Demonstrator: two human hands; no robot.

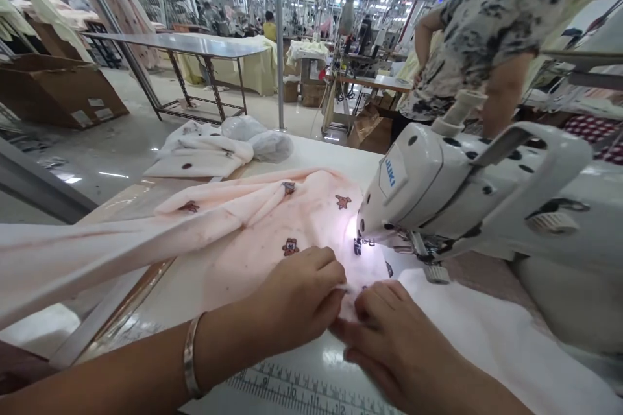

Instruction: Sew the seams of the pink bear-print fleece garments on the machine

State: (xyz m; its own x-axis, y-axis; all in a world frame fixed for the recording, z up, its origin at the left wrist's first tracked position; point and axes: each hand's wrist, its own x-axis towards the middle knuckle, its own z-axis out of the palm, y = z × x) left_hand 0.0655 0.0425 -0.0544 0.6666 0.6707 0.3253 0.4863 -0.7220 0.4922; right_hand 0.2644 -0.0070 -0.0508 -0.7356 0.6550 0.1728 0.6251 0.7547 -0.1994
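A pale pink fabric (253,227) printed with small bears lies across the white sewing table (311,149) and trails off to the left. My left hand (296,295), a bracelet on its wrist, pinches the fabric's near edge with curled fingers. My right hand (389,337) presses down on the same edge right beside it, fingers together. Both hands sit just in front of the needle area (357,246) of a white industrial sewing machine (477,188), lit by its lamp.
A folded white bundle (204,152) and a clear plastic bag (257,136) lie at the table's far end. A ruler strip (292,392) runs along the near edge. A person in a patterned shirt (481,32) stands behind the machine. Cardboard boxes (58,91) and a metal table (185,45) stand farther back.
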